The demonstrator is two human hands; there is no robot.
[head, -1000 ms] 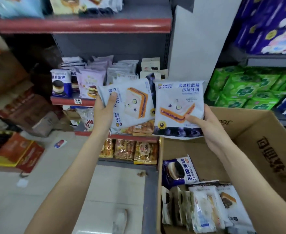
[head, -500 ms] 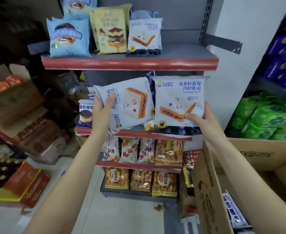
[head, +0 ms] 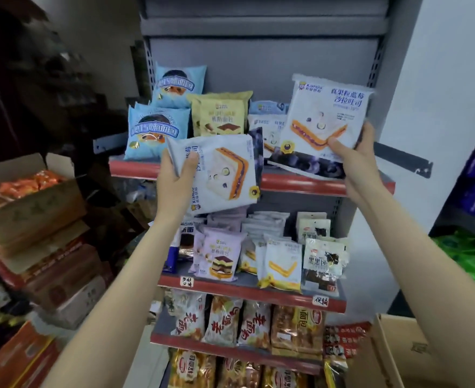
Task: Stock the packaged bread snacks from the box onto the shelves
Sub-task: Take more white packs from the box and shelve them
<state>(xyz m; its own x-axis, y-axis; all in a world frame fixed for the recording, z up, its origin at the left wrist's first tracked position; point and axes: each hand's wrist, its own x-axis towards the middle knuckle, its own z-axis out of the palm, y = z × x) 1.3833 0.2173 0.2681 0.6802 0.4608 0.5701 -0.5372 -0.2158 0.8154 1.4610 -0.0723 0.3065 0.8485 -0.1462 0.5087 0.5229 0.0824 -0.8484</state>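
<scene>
While both arms were raised toward the top shelf (head: 300,182), the person held one blueberry toast packet in each hand. The right hand (head: 362,161) pinched the right packet (head: 326,119) at its lower right corner, thumb across the front and the other fingers curled behind, with the packet upright, its print facing out and its dark bottom edge just over the red lip of the shelf. The left hand (head: 176,179) gripped the left packet (head: 219,172) by one end, thumb on the face, so that it hung turned sideways in front of the shelf edge and lower than the other.

The step in hand appeared to be setting the right packet down beside the matching packets (head: 268,127) already standing at the shelf's right end. To do it well, the bottom seam probably needed to clear the lip before the pinch was released, and the packet would best go in upright, label forward, close against its twins rather than over the yellow packets (head: 219,116) or the blue packets (head: 158,130) farther left. Being a soft, air-filled bag, it would likely slump forward if let go while tilted, so leaning it back against the row seemed safer. The left packet would need turning upright first, and there looked to be room for it to the right. Only a corner of the cardboard box (head: 415,357) showed at the lower right; its contents could not be seen.
</scene>
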